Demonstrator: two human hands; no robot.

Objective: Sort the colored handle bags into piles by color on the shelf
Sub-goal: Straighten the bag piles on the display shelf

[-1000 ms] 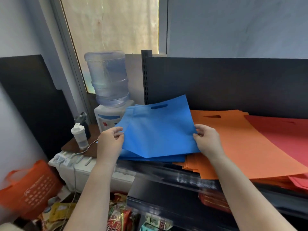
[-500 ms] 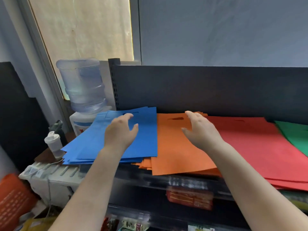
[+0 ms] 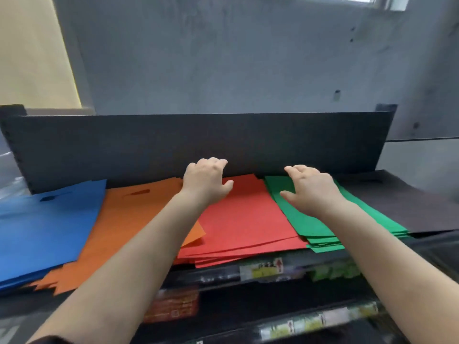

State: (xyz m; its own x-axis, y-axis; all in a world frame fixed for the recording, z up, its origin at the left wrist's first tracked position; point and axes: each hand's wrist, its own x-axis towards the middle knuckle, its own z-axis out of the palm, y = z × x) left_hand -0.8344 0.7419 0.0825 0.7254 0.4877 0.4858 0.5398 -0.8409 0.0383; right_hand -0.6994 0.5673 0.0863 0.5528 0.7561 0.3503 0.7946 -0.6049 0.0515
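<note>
Flat handle bags lie in overlapping piles along the black shelf [image 3: 223, 275]. From left to right there is a blue pile [image 3: 42, 229], an orange pile [image 3: 131, 214], a red pile [image 3: 246, 219], a green pile [image 3: 305, 224] and a dark grey pile [image 3: 397, 204]. My left hand [image 3: 207, 181] hovers over the back of the red pile near the orange edge, fingers spread, holding nothing. My right hand [image 3: 310, 188] is over the green pile, fingers apart and empty.
A dark back panel [image 3: 198, 142] closes the shelf behind the piles, with a grey wall [image 3: 223, 58] above it. Below the front edge are lower shelves with packaged goods and price labels [image 3: 263, 268]. A yellowish window blind [image 3: 32, 50] is at the upper left.
Both hands let go of the blue bag, which now lies on the blue pile. Hands and view shifted right, from the blue and orange piles to the red and green piles.
</note>
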